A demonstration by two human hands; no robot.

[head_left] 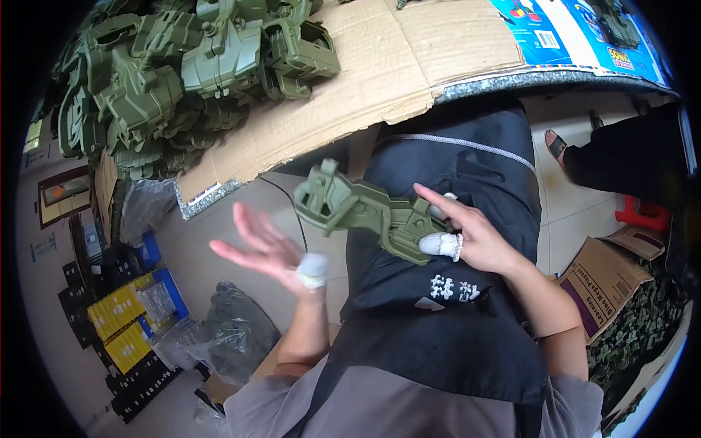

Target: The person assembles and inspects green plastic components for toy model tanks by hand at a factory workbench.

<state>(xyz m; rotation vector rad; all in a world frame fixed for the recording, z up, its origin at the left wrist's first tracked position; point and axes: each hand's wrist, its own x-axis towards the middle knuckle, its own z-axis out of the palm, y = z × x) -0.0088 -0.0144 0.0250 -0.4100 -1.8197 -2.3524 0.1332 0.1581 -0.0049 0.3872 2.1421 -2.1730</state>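
An olive-green moulded plastic toy part (365, 212) is held over my lap, its knobbed end pointing up and to the left. My right hand (467, 237) grips its right end, with the thumb, wrapped in a white finger cover, lying across the near side. To the left of the part, my left hand (266, 252) hangs in the air with its fingers spread and nothing in them; it is slightly blurred. A white cover also wraps the left thumb. Beneath both hands is a black apron (438, 336) over my legs.
A heap of similar green parts (219, 58) sits on a cardboard-covered table (387, 66) ahead. On the right stand an open carton (606, 285), many small green pieces and a red stool (642, 213). Another person's leg (628, 150) is at right. Yellow boxes (120, 321) and plastic bags (237, 332) lie left.
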